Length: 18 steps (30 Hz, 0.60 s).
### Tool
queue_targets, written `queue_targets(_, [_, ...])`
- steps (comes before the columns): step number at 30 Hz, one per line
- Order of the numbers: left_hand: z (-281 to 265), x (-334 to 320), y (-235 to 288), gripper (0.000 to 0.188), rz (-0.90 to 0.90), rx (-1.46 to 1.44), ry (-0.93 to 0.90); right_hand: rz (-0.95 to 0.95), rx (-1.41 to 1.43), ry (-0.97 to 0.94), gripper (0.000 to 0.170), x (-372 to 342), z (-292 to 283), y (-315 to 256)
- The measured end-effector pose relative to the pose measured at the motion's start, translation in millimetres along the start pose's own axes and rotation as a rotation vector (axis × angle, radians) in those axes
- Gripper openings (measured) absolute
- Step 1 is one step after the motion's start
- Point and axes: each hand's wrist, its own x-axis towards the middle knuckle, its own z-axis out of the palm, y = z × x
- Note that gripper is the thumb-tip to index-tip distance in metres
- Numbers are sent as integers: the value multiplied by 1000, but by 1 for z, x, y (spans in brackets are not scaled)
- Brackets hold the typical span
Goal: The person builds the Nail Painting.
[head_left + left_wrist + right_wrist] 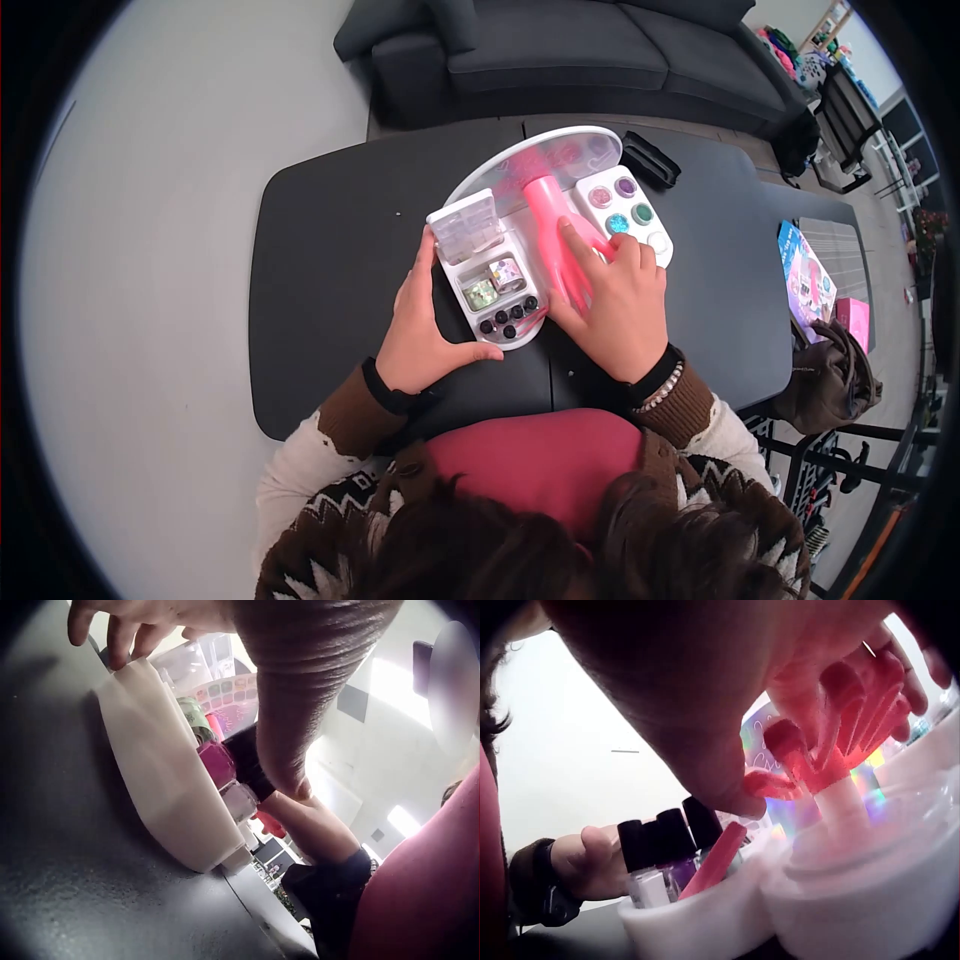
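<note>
A white case [515, 340] lies unfolded on the table, with a pink plastic hand [546, 215] between its two side trays. My left hand [418, 325] rests along the case's left side, fingers and thumb spread; in the left wrist view its fingertips touch the rim of the case [154, 765]. Over the pink hand, my right hand [622, 305] has its thumb on one side and fingers on the other, gripping it. The right wrist view shows that thumb against the pink hand [832, 750]. Black-capped bottles [502, 318] and a pink stick [716, 859] sit in the left tray.
Small pots [617, 223] of coloured glitter fill the right tray. A black object [650, 160] lies behind the case on the dark table [330, 250]. To the right are a printed box [805, 275], a pink box [852, 322] and a brown bag [825, 385]. A sofa [560, 60] stands beyond.
</note>
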Motion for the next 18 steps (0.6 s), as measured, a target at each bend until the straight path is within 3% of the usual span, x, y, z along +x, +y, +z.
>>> queue_targets(5, [9, -6, 3, 169, -100, 337, -9, -2, 3, 33, 78, 1, 2, 0])
queue_targets(12, [14, 0, -16, 170, -39, 266, 29, -68, 84, -40, 77, 10, 7, 26])
queue_targets(15, [6, 5, -25, 168, -37, 298, 11, -280, 325, 59, 48, 36, 21, 64])
queue_targets(16, [5, 5, -23, 168, -29, 303, 10, -245, 392, 72, 36, 50, 17, 80])
queue_targets(17, [4, 4, -21, 167, -46, 318, 16, -118, 625, 51, 35, 68, 22, 105])
queue_targets(18, [5, 1, -20, 165, -67, 332, 22, -9, 485, 158, 40, 74, 24, 126])
